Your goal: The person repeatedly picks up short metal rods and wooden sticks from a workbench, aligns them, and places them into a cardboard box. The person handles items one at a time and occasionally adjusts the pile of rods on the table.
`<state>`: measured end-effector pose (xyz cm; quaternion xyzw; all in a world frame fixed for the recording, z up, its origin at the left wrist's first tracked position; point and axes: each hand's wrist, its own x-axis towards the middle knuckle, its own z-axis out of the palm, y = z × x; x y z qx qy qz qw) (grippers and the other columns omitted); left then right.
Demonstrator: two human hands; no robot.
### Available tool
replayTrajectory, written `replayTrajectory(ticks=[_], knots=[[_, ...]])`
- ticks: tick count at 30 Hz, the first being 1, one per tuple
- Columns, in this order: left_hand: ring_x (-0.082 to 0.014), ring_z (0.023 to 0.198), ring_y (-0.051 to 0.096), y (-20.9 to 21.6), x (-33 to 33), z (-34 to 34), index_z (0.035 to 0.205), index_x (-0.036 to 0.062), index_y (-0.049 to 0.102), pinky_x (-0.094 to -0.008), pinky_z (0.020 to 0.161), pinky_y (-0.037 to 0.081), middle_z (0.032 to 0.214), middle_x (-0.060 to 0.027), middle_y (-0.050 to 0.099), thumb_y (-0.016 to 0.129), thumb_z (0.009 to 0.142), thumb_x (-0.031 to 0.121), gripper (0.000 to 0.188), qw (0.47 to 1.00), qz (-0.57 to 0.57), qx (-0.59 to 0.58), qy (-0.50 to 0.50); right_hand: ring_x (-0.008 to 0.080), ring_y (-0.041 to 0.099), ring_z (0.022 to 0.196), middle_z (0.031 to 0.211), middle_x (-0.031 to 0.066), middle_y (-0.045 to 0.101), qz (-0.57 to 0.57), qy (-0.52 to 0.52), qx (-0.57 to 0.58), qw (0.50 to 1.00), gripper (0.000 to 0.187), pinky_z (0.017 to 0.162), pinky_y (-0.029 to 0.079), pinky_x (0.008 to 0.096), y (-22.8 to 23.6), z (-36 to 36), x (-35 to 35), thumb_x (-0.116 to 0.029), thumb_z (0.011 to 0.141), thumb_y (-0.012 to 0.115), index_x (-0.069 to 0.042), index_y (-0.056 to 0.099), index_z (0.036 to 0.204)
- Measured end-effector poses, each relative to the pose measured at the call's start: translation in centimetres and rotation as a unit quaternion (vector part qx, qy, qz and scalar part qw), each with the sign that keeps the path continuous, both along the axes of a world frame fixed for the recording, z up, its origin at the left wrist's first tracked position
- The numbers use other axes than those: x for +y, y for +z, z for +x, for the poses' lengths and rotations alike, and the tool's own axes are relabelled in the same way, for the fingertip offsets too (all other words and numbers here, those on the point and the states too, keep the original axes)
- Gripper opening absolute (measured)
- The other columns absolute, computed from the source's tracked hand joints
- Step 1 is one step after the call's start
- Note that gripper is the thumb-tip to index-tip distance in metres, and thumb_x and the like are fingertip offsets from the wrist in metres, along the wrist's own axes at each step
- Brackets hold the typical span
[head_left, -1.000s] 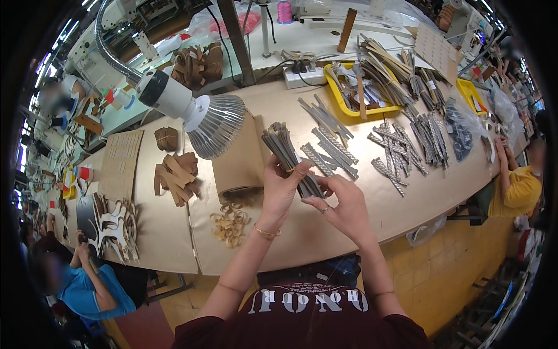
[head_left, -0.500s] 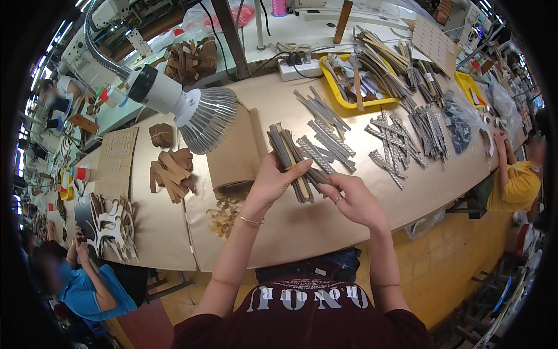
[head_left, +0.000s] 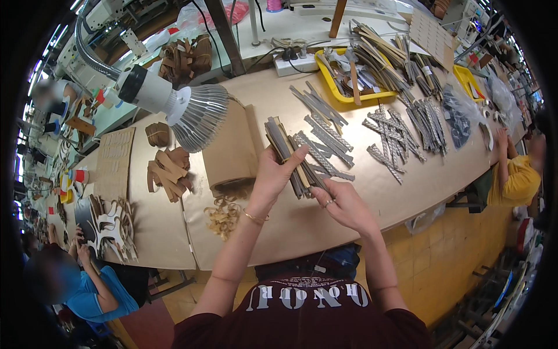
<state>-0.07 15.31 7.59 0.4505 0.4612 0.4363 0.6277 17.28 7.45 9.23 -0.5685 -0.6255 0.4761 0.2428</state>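
Observation:
A bundle of thin grey and tan strips (head_left: pixel 279 137) is held slanting above the table in front of me. My left hand (head_left: pixel 278 173) is closed round its middle, the thumb lying across the strips. At the bundle's lower right end my right hand (head_left: pixel 347 205), with a ring on one finger, pinches strip ends between thumb and fingers; how many is hidden. Just beyond the bundle lie loose grey strips (head_left: pixel 332 138) and a braided silver strip (head_left: pixel 319 156). Farther right is a pile of braided silver strips (head_left: pixel 392 131).
A lamp (head_left: pixel 197 113) hangs over a brown paper-covered block (head_left: pixel 229 154) on my left. Nearby lie brown strips (head_left: pixel 170 174) and curled shavings (head_left: pixel 222 218). A yellow tray (head_left: pixel 349 100) stands at the back. Co-workers sit left, in blue (head_left: pixel 107 294), and right, in yellow (head_left: pixel 517 181).
Both hands and the bundle have shifted slightly left in the picture, as has the whole scene. My right hand has come closer to the bundle's lower end.

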Motion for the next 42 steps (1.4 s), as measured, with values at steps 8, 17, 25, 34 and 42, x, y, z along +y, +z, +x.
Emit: replayTrajectory(ticks=[8, 17, 25, 34, 42], knots=[[-0.0066, 0.071, 0.056, 0.5, 3.5, -2.9, 0.102, 0.0014, 0.063, -0.0235, 0.066, 0.049, 0.079, 0.0000, 0.061, 0.071, 0.094, 0.034, 0.034, 0.993, -0.024, -0.031, 0.114, 0.0087, 0.049, 0.065, 0.070, -0.0036, 0.052, -0.164, 0.038, 0.269, 0.948, 0.036, 0.060, 0.042, 0.0271, -1.4, 2.4, -2.5, -0.031, 0.104, 0.052, -0.003, 0.057, 0.082], [-0.0125, 0.068, 0.059, 0.0, 2.4, -2.8, 0.117, 0.0045, 0.056, -0.0275, 0.062, 0.050, 0.083, -0.0057, 0.062, 0.059, 0.100, 0.040, 0.040, 0.972, -0.107, -0.209, 0.024, 0.0323, 0.060, 0.079, 0.085, 0.0116, 0.064, 0.055, 0.064, -0.349, 0.933, 0.028, 0.078, 0.043, 0.0409, -3.1, 4.0, -4.0, -0.032, 0.093, 0.066, -0.004, 0.065, 0.093], [-0.0174, 0.068, 0.058, -0.2, 1.4, -2.8, 0.124, 0.0037, 0.054, -0.0301, 0.064, 0.046, 0.091, -0.0098, 0.063, 0.042, 0.105, 0.048, 0.050, 0.943, -0.114, -0.313, -0.012, 0.0270, 0.058, 0.096, 0.100, 0.0098, 0.063, 0.197, -0.066, -0.313, 0.927, 0.049, 0.085, 0.045, 0.0390, -1.6, 1.2, -4.6, -0.042, 0.082, 0.076, -0.004, 0.067, 0.111], [-0.0165, 0.076, 0.060, -0.5, -0.8, -1.2, 0.128, 0.0029, 0.050, -0.0283, 0.066, 0.049, 0.096, -0.0106, 0.064, 0.039, 0.106, 0.043, 0.047, 0.927, -0.064, -0.363, -0.062, 0.0231, 0.062, 0.075, 0.091, 0.0100, 0.066, 0.172, -0.122, 0.038, 0.977, 0.055, 0.072, 0.049, 0.0370, 0.5, -2.7, -4.3, -0.045, 0.083, 0.076, -0.001, 0.064, 0.114], [-0.0216, 0.073, 0.055, -0.8, -1.7, -0.4, 0.125, 0.0026, 0.057, -0.0341, 0.067, 0.044, 0.099, -0.0147, 0.060, 0.045, 0.094, 0.051, 0.059, 0.846, -0.079, -0.522, -0.076, 0.0197, 0.062, 0.073, 0.089, 0.0106, 0.066, 0.129, -0.120, 0.052, 0.983, 0.048, 0.070, 0.050, 0.0325, 1.1, -3.7, -4.3, -0.029, 0.086, 0.077, 0.002, 0.062, 0.120]])
